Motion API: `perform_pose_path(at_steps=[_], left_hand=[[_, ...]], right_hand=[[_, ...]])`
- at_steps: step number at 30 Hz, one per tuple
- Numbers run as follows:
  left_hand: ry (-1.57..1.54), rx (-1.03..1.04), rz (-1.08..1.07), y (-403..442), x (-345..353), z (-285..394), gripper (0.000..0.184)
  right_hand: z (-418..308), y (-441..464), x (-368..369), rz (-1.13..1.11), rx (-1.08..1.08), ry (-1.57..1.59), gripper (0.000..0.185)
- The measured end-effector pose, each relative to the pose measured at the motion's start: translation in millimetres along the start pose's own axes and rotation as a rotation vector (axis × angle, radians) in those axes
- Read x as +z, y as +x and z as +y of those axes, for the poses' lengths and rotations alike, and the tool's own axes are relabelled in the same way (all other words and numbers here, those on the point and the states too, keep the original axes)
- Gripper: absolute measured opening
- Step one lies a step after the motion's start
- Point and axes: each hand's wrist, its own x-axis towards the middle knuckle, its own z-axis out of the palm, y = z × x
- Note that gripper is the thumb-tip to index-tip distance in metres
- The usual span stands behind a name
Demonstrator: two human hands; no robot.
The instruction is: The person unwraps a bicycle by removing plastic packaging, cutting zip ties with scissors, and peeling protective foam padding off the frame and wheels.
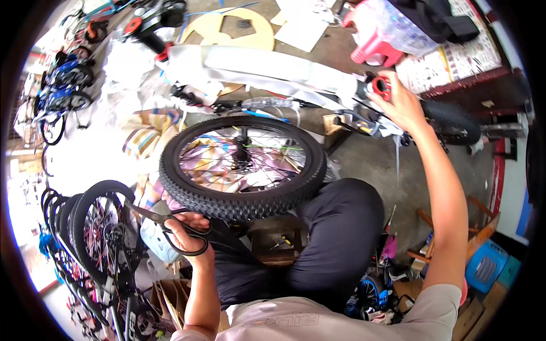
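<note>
Grey workshop floor (406, 176), cluttered with bicycle parts. Far left: parked bicycles with black tyres (79, 230), crowded in a row; beyond them, small blue bicycles (63, 91). Next rightward: black-handled scissors with dark metal blades (156, 217), tips pointing up and left, blades close together. Left hand (183, 234) holds them by the 2 handle loops; exact finger placing unclear. Striped multicoloured cloth (142, 139) lies on the floor, partly under the next item. Centre: black spoked wheel with a knobbly tyre (244, 210), tilted, in front of the knees; its near edge is close to the left hand. Behind it: long bicycle frame in white wrapping (273, 62), running left to right. At its right end: red ring-shaped part (380, 86). Right hand (402, 108): thumb and fingers curled round that part, grip narrow; firmness cannot be told. Farther right: thick black tyre (455, 122), then bright blue plastic box (486, 264), lower down.
</note>
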Motion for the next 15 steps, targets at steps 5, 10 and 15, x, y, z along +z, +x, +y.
perform_pose_path(at_steps=[5, 10, 15], left_hand=[[-0.046, -0.326, 0.124, 1.6, -49.6, -35.7, 0.038], [0.197, -0.562, 0.102, -0.4, -88.5, -53.9, 0.030], [1.078, 0.090, -0.116, 8.8, -81.8, -25.3, 0.034]], right_hand=[[-3.4, -3.2, 0.6, 0.036, -0.028, 0.009, 0.060], [-4.7, -3.1, -1.6, 0.025, -0.040, 0.030, 0.059], [-2.2, -2.0, -1.2, 0.007, -0.003, 0.034, 0.058]])
